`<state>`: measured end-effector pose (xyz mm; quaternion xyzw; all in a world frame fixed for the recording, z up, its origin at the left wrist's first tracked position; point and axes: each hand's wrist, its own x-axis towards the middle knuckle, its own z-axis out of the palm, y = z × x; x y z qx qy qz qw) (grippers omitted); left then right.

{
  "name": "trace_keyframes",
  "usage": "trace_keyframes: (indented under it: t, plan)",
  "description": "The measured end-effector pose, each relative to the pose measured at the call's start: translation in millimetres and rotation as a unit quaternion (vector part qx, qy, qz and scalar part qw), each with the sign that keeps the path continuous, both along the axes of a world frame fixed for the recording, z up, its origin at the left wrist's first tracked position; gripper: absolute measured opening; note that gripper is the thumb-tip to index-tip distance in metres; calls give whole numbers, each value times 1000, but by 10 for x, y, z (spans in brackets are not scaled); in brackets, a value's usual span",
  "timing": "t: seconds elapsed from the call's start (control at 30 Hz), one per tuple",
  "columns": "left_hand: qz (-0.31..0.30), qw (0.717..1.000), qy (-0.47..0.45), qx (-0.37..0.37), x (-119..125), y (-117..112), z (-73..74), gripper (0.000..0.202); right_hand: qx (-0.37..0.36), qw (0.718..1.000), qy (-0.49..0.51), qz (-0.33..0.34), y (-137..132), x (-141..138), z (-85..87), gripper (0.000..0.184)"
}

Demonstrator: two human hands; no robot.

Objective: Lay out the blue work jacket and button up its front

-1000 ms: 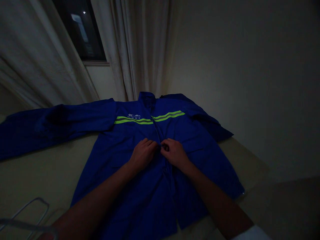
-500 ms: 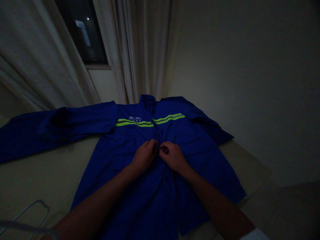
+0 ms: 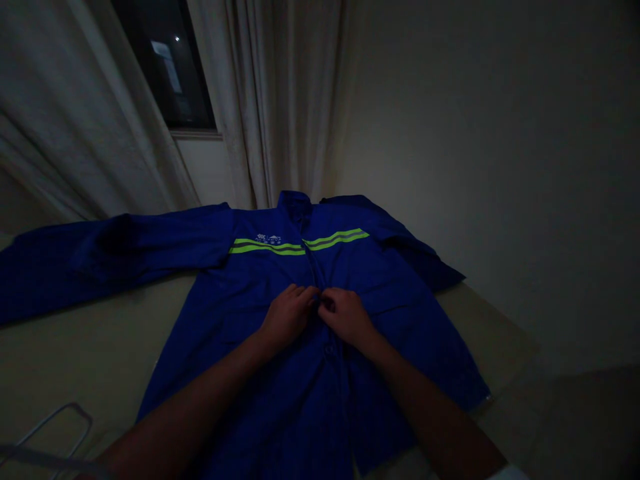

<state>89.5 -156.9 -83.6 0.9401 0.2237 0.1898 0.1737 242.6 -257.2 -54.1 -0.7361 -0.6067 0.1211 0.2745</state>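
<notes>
The left hand [image 3: 289, 317] and right hand [image 3: 346, 319] pinch their fingers narrowly on the blue work jacket [image 3: 240, 300], its front closed above them, a button [image 3: 329, 348] at six o'clock below.

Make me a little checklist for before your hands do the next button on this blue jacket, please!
1. Blue work jacket lying flat on the table: ok.
2. Left hand and right hand both at the front opening: ok.
3. Button under the fingers: cannot tell, the hands hide it.
4. Lower button showing: ok.
5. Green stripes meeting across the opening: ok.
6. Wire loop off the jacket: ok.
</notes>
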Motion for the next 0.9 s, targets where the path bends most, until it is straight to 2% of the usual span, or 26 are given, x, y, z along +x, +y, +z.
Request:
trace_keyframes:
  t: [0.23, 0.53, 0.77, 0.9]
  plan:
    - [30, 998, -35, -39, 11, -4, -14, 23, -11, 1000, -2, -22, 9, -26, -10, 10]
    - [-3, 1000, -26, 3, 2, 3, -21, 25, -45, 998, -12, -40, 11, -10, 2, 17]
    - [-2, 1000, -15, 15, 1, -23, 1, 30, -13, 998, 60, -30, 10, 38, -59, 13]
    - [7, 1000, -7, 16, -11, -19, -8, 25, 11, 993, 116, -18, 4, 39, -65, 9]
